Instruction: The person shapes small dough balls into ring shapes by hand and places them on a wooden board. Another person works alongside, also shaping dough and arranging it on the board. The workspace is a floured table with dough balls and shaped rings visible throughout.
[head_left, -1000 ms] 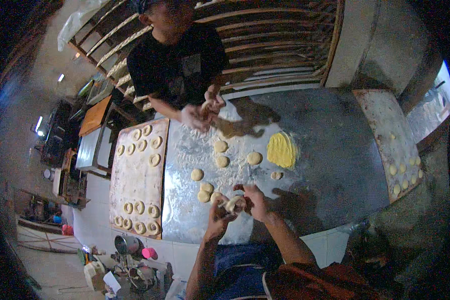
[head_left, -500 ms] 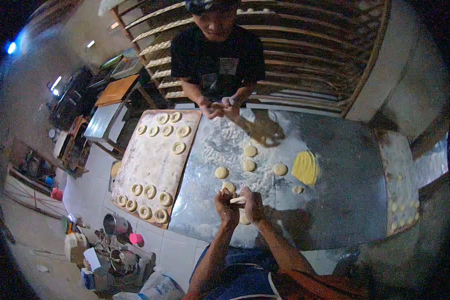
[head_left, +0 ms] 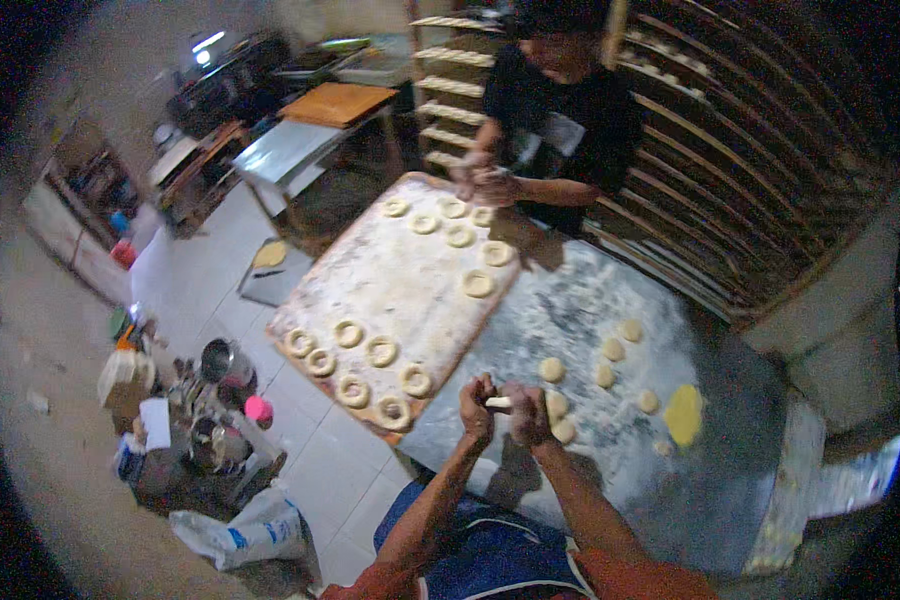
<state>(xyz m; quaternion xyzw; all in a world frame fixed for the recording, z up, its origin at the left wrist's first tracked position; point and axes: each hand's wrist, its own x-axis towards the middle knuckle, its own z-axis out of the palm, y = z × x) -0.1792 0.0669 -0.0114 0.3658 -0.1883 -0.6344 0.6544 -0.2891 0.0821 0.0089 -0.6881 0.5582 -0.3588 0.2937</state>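
It is a small bakery workroom: a flour-dusted metal desk [head_left: 715, 505] bears dough rounds [head_left: 551, 370], a board [head_left: 400, 270] carries dough rings [head_left: 381, 351], and a slatted rack [head_left: 715, 190] stands beyond.

The left hand [head_left: 477, 408] and the blurred right hand [head_left: 527, 414] hide all but a short pale stretch of the dough piece [head_left: 499, 403]. The co-worker's hands [head_left: 486, 181] are smeared, their contents unclear. The top edge crops the co-worker's head [head_left: 562, 28]; dough bits on the far-right board [head_left: 796, 478] are too indistinct to count.
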